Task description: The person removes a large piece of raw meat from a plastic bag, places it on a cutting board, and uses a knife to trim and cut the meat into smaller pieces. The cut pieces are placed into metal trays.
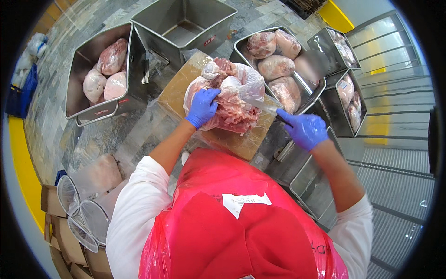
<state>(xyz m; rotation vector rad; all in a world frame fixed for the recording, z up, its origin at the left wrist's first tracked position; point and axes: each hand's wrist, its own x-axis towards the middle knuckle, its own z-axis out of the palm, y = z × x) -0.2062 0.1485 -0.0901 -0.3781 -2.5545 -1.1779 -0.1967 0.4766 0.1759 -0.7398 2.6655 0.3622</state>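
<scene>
A large piece of raw meat (241,86), with pale fat and ragged pink flesh, lies on a brown cardboard surface (175,95) with clear plastic about it. My left hand (203,108), in a blue glove, grips the meat's left side with bent fingers. In my right hand (306,129), also gloved in blue, is a knife (263,106) with a dark handle. Its blade points left and meets the meat's right edge; the tip cannot be made out clearly.
Metal tubs (103,111) of wrapped meat stand at left and right. An open metal bin (186,35) stands at the far side. Clear plastic-wrapped cylinders (90,179) and cardboard boxes (69,239) are at lower left. Wire racks (392,153) line the right.
</scene>
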